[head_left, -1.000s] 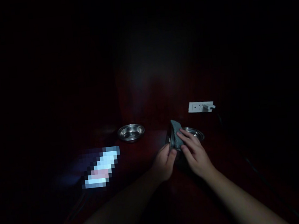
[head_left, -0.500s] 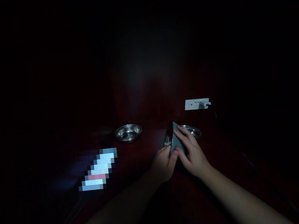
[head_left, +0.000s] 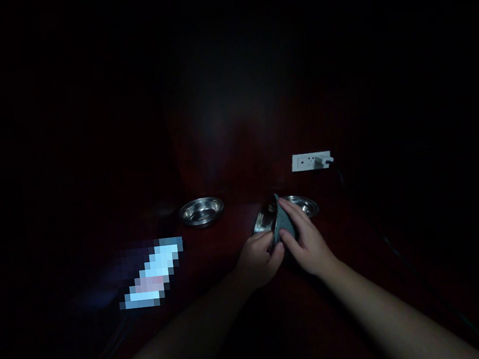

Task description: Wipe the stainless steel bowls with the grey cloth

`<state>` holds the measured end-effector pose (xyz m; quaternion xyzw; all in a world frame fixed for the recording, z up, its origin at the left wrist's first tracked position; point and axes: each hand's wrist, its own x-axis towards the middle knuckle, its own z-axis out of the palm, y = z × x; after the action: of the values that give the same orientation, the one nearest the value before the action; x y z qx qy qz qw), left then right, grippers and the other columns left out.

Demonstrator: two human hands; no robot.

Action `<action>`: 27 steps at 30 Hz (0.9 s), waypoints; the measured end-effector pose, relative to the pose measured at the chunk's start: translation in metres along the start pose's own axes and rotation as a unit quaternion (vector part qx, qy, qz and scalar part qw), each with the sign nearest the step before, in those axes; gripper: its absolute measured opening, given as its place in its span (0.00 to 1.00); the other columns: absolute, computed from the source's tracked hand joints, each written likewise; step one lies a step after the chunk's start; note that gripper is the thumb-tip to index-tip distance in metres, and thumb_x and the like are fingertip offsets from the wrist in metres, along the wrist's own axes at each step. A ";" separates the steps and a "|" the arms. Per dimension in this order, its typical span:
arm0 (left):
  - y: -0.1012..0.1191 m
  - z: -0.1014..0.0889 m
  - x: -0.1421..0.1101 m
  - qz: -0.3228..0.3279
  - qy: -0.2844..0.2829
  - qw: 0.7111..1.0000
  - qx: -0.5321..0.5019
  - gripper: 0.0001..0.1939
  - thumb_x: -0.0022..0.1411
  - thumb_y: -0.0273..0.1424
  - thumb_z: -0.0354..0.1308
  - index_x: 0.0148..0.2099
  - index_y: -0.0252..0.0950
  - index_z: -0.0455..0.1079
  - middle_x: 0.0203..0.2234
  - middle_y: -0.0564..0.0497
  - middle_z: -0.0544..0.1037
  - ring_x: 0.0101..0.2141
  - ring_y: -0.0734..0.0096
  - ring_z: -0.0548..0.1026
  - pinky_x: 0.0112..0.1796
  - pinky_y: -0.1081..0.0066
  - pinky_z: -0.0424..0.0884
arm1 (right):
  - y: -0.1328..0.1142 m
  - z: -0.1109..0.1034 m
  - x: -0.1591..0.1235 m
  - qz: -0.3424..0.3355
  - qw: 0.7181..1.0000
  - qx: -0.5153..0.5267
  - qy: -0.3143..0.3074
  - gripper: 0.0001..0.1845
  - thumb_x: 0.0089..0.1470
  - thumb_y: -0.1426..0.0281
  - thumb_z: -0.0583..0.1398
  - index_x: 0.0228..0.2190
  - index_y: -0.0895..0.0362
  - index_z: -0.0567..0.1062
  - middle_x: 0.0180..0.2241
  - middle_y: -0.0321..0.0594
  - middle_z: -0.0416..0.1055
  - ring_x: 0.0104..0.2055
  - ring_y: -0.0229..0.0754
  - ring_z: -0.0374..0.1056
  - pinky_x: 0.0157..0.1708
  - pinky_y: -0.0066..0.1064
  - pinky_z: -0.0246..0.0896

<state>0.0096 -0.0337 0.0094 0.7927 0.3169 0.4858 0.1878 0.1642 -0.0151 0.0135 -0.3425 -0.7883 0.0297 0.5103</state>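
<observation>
Gripped by the left hand's curled fingers, a tilted bowl is covered at right by a cloth, pressed under the right hand's half-bent fingers.

Cloth against bowl, dish to left, socket behind right

Table: dark red, glossy, its far and side parts lost in shadow
Left dish: round, shiny metal, upright, beyond and left of the left hand, apart from it
Right dish: metal, just beyond the right hand, partly hidden
Screen: bright, pixelated, left of the left hand; flat or propped, unclear
Cord: dark, thin, right of the right hand
</observation>
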 end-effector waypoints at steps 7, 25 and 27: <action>0.001 0.000 -0.002 0.030 -0.042 0.997 0.055 0.07 0.55 0.32 0.57 0.26 0.36 0.66 0.23 0.49 0.72 0.25 0.70 0.68 0.29 0.70 0.62 | 0.004 0.004 -0.001 0.065 0.996 0.063 0.015 0.27 0.58 0.63 0.48 0.58 0.56 0.55 0.59 0.46 0.55 0.61 0.46 0.51 0.60 0.45 0.45; 0.011 -0.004 -0.003 0.018 -0.160 0.987 -0.010 0.14 0.52 0.29 0.59 0.43 0.35 0.68 0.39 0.47 0.76 0.39 0.65 0.74 0.42 0.66 0.69 | 0.012 -0.003 0.005 0.129 0.967 0.218 0.000 0.30 0.50 0.57 0.57 0.53 0.55 0.62 0.53 0.46 0.64 0.55 0.51 0.60 0.56 0.46 0.52; 0.013 -0.005 -0.005 -0.010 -0.167 0.986 -0.022 0.17 0.52 0.30 0.59 0.45 0.35 0.66 0.39 0.46 0.76 0.39 0.64 0.74 0.40 0.66 0.69 | 0.008 -0.005 0.005 0.072 0.984 0.160 -0.015 0.32 0.49 0.59 0.58 0.55 0.56 0.60 0.55 0.47 0.61 0.57 0.51 0.57 0.58 0.47 0.49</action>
<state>0.0080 -0.0463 0.0162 0.8553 0.2778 0.3513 0.2606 0.1709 -0.0077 0.0170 -0.3119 -0.7543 0.1975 0.5430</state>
